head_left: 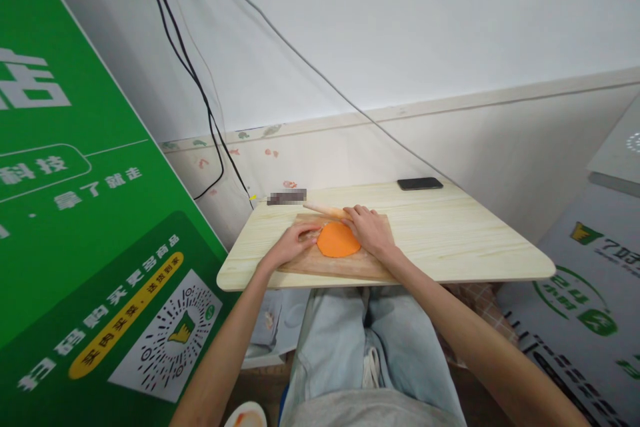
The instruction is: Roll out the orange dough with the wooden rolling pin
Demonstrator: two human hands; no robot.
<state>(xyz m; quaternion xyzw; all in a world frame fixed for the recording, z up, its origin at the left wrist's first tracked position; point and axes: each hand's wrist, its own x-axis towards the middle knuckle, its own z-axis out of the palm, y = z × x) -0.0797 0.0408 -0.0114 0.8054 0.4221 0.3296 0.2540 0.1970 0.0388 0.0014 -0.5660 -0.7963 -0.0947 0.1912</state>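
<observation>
A flat, roughly round sheet of orange dough [339, 240] lies on a wooden board [340, 268] near the table's front edge. My left hand [295, 242] is at the sheet's left edge, its fingers bent toward the rim; whether they pinch it is too small to tell. Over the board's right side, my right hand [367, 227] has its fingers wrapped round one end of a thin wooden rolling pin [325, 210]. The pin's other end points left, beyond the dough's far edge.
On the pale wooden table [460, 240], a black phone [420, 183] lies at the back right and a blurred dark object [287, 197] at the back left. Cables [210, 107] hang along the wall. A green banner [100, 213] stands left; a printed white panel [575, 307] stands right.
</observation>
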